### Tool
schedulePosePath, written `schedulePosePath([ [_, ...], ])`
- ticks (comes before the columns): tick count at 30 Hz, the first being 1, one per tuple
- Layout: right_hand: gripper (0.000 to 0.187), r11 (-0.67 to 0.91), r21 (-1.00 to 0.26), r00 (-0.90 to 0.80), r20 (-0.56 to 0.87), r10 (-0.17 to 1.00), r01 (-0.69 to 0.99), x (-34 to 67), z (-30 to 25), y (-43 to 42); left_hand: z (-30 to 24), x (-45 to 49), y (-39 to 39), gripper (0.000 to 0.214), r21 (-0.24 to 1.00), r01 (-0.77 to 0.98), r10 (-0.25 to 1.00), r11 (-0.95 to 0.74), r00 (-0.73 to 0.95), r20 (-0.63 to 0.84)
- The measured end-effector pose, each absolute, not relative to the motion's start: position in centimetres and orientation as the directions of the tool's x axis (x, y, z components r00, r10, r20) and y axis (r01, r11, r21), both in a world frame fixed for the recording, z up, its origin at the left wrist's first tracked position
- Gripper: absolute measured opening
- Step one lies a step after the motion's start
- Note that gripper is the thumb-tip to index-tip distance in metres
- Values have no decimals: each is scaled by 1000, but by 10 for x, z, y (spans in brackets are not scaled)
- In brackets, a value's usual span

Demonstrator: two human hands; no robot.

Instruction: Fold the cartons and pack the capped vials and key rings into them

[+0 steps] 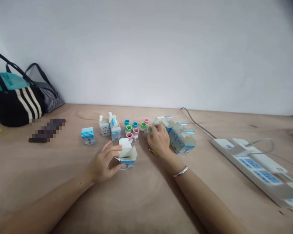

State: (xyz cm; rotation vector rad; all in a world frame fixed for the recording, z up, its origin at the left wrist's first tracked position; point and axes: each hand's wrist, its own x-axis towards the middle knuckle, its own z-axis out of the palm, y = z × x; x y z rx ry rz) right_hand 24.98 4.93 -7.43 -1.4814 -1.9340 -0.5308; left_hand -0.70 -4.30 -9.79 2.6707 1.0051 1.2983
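My left hand (104,163) grips a small white and blue carton (127,155) with its top flaps open, standing on the wooden table (146,195). My right hand (158,139), with a silver bracelet at the wrist, is curled around a green-capped vial (150,129) at the right end of a cluster of small vials (135,128) with blue, green and pink caps. Open cartons (182,138) lie just right of that hand. Two more open cartons (110,128) and one closed carton (88,135) stand left of the vials.
A black striped tote bag (16,100) and a grey bag (47,94) sit at the far left by the wall. A dark blurred object (47,130) lies near them. White power strips (256,165) with a cable (197,123) occupy the right side.
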Motion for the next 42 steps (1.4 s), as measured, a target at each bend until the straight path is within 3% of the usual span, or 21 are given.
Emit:
schedulePosePath([
  [3, 18, 245, -18, -167, 683, 711, 969, 253, -76, 49, -98, -7, -44, 25, 275, 547, 553, -791, 446, 704],
  [7, 13, 277, -117, -112, 717, 688, 954, 248, -59, 35, -100, -8, -43, 28, 277, 538, 549, -796, 449, 705],
  [12, 7, 668, -265, -158, 850, 502, 695, 235, -24, -2, -103, -8, -41, 33, 316, 517, 555, -796, 414, 721],
  [16, 3, 833, -286, -372, 793, 483, 473, 222, -19, -24, -103, -8, -41, 35, 339, 488, 553, -804, 406, 727],
  [22, 5, 853, -310, -532, 678, 508, 419, 212, -30, -29, -104, -8, -40, 34, 356, 487, 567, -797, 404, 718],
  [34, 11, 809, -345, -546, 606, 579, 476, 206, -45, -27, -106, -8, -39, 33, 364, 473, 569, -802, 421, 706],
  [42, 17, 842, -306, -600, 597, 533, 443, 206, -51, -28, -106, -8, -40, 32, 366, 479, 574, -798, 421, 702],
])
